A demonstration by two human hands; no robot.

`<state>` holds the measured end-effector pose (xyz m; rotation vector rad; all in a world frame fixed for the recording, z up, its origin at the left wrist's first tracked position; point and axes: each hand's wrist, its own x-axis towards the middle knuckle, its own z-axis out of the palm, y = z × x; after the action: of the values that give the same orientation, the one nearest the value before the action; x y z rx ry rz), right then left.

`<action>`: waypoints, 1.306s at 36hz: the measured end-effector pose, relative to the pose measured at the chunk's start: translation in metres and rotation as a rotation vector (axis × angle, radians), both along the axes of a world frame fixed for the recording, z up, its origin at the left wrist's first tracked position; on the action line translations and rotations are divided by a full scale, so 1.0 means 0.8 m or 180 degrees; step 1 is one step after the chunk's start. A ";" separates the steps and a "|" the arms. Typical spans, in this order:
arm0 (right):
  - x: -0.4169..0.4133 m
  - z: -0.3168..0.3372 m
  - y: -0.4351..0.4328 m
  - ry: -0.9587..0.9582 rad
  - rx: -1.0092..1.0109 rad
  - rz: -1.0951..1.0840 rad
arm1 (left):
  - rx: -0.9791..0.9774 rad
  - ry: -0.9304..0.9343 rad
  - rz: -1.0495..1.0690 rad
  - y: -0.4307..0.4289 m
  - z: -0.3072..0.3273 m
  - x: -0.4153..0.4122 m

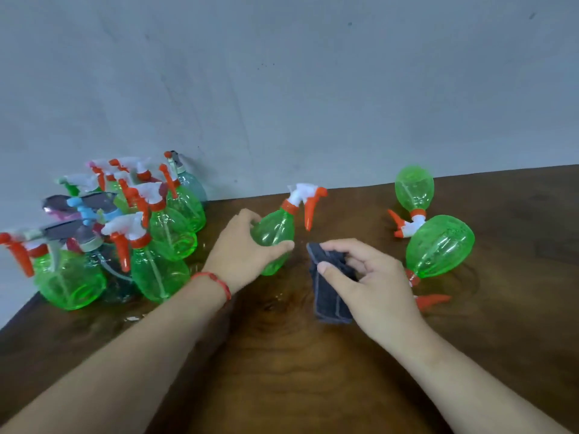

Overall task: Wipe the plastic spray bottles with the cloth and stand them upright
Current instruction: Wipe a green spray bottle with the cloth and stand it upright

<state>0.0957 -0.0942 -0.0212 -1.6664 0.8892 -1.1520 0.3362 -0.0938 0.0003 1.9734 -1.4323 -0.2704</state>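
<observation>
My left hand [247,245] grips the green bottle [275,233] above the table [282,371], its long axis tilted, nozzle pointing up and away. My right hand [372,277] pinches the folded cloth [329,296] just beside its right flank, nearest for wiping.

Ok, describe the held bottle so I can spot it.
On the dark wooden table, look between the upright bottle cluster at left and two green bottles lying at right. That translucent green plastic spray bottle is the only one gripped, tilted, by the left hand.
</observation>
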 end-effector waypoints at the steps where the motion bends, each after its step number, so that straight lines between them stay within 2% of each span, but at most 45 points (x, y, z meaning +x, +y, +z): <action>1: 0.009 0.000 0.004 0.0128 -0.0060 0.0059 | -0.0092 0.0485 0.0151 0.012 -0.004 -0.005; 4: 0.039 0.002 0.003 0.0320 -0.0118 0.0085 | -0.0389 0.1395 0.0393 0.034 -0.007 -0.016; 8: 0.071 0.012 -0.014 0.0234 0.0141 0.0128 | -0.0681 0.1808 0.0391 0.047 -0.009 -0.020; 11: 0.078 0.022 -0.026 -0.0024 0.0335 0.0075 | -0.0737 0.2212 -0.0056 0.056 -0.007 -0.012; 14: 0.074 0.022 -0.035 -0.0255 0.0535 0.0064 | -0.0587 0.1710 -0.0700 0.064 -0.017 0.008; 18: 0.065 0.009 -0.040 -0.0337 0.0575 0.0145 | -0.0717 0.1000 -0.1024 0.070 -0.032 0.022; 23: 0.059 -0.005 -0.039 -0.0458 0.0587 0.0307 | -0.0718 0.1152 -0.1389 0.075 -0.043 0.020; 31: 0.058 -0.001 -0.032 0.0062 -0.0152 0.0316 | -0.0711 0.0626 -0.1625 0.081 -0.037 0.024; 35: 0.054 0.001 -0.029 0.0607 -0.1265 -0.0264 | -0.0733 0.0048 -0.1789 0.079 -0.040 0.025; 38: 0.053 0.006 -0.026 0.0605 -0.1627 -0.0424 | -0.0954 -0.0358 -0.1856 0.076 -0.045 0.020; 47: 0.057 0.003 -0.024 0.0793 -0.2168 -0.0195 | -0.1217 -0.0269 -0.1794 0.074 -0.045 0.011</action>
<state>0.1409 -0.1135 -0.0190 -2.3863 0.7396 -1.4070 0.3450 -0.0346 -0.0359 1.2656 -1.9159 -0.1424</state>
